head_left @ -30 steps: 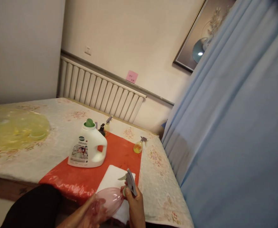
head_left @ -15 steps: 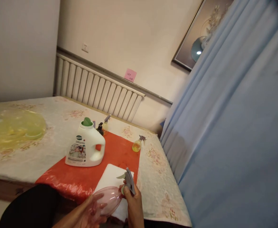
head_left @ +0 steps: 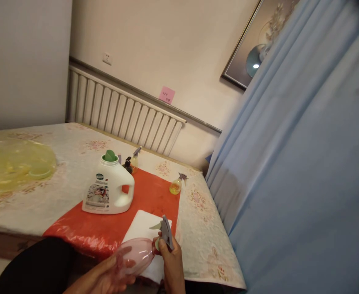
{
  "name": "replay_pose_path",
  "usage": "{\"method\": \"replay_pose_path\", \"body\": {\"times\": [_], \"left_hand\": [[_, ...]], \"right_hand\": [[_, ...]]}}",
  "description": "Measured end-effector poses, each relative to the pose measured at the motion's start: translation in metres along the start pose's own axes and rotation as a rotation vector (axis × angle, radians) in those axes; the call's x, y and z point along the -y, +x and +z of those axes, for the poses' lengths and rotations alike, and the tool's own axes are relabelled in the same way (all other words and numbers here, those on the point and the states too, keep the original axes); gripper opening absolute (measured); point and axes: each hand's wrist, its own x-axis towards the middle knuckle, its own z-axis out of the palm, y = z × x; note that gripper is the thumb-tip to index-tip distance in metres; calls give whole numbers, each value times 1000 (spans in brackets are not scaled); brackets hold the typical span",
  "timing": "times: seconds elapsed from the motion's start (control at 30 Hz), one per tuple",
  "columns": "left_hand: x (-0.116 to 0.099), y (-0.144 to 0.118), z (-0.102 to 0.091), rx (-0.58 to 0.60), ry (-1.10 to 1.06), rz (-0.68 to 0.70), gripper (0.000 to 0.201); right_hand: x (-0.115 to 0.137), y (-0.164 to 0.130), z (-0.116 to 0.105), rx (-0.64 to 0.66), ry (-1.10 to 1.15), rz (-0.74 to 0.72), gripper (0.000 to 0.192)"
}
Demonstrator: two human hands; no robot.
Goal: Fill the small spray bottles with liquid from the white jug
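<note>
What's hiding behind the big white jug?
A dark bottle, a spray bottle and a purplish bit peek out behind the jug. The jug covers the rest of that purplish bit, so I can't tell what it is.

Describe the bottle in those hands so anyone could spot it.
On the flowered cover lies a red sheet bearing a white pad. Near that, the left hand and right hand hold a tilted spray bottle, the only visibly pink one.

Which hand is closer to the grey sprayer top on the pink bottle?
Right. The right hand grips right at the grey sprayer top, where it meets the pink bottle; the left hand is farther away, around the bottle's bottom end.
</note>
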Motion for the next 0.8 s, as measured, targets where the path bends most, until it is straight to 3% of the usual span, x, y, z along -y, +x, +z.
{"method": "replay_pose_path", "body": {"times": [0.23, 0.37, 0.7, 0.8], "left_hand": [[-4, 1, 9, -112, 133, 28, 55], [-5, -1, 15, -144, 149, 34, 49], [-6, 0, 9, -201, 33, -2, 58], [-5, 3, 7, -202, 67, 10, 70]], "right_hand": [[4, -1, 0, -2, -79, -5, 41], [12, -3, 4, 2, -78, 3, 42], [8, -3, 2, 39, -101, 0, 42], [8, -3, 1, 44, -104, 10, 42]]}}
